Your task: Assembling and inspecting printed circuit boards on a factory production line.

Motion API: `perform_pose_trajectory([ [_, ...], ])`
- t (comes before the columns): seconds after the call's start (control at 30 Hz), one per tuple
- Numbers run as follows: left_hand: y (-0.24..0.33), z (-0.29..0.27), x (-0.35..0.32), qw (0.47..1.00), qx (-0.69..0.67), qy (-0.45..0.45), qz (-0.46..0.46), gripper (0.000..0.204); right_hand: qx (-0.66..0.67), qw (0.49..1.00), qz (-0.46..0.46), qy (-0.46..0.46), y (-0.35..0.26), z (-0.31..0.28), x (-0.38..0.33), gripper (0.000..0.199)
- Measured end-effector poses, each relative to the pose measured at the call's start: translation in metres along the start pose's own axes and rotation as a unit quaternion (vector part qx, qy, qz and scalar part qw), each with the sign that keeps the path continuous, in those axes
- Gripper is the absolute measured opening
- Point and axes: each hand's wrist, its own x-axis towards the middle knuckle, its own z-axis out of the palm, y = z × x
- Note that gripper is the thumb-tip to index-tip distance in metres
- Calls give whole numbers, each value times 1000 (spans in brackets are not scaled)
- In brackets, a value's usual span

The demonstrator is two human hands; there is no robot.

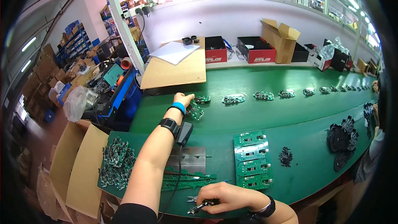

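My left hand (183, 99) reaches over the far green strip of the bench, its fingers closed on a green circuit board (195, 111) that hangs tilted from them. Just beyond it a similar board (202, 98) lies flat, first of a row running off to the right. Low in the view my right hand (219, 198) is closed on a small dark piece with bright edges, which looks like a circuit board (197, 209) seen edge-on. Silver tips of a tool, perhaps pliers (192, 199), show beside those fingers. A panel of joined green boards (253, 159) lies right of centre.
Heaped boards (117, 161) sit at the left by an open carton (78, 166). Green offcut strips (186, 180) and a metal plate (188, 159) lie mid-bench. Small black parts (285, 157) and larger black pieces (342, 139) are rightward. Red boxes (257, 52) line the back; a co-worker's arm (375, 141) shows right.
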Motion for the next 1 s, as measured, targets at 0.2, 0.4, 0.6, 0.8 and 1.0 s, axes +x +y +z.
perform_pose_trajectory([
  [0.2, 9, -41, 24, 972, -145, 172, -59, 45, 17, 999, -33, 34, 8, 4, -3, 16],
  [0.4, -16, -47, 46, 946, -189, 228, -136, 56, 10, 1000, 0, 26, 7, 3, -5, 16],
  [0.6, 8, -85, 28, 979, 174, 106, 27, 52, 30, 996, 17, 85, 3, -1, -1, 15],
  [0.8, 105, -94, -154, 777, 20, -617, 123, 43, 19, 934, 68, 351, 3, -1, -7, 16],
  [1.0, 116, -120, -251, 660, 181, -697, 214, 72, 83, 898, 83, 423, 8, 13, 2, 25],
])
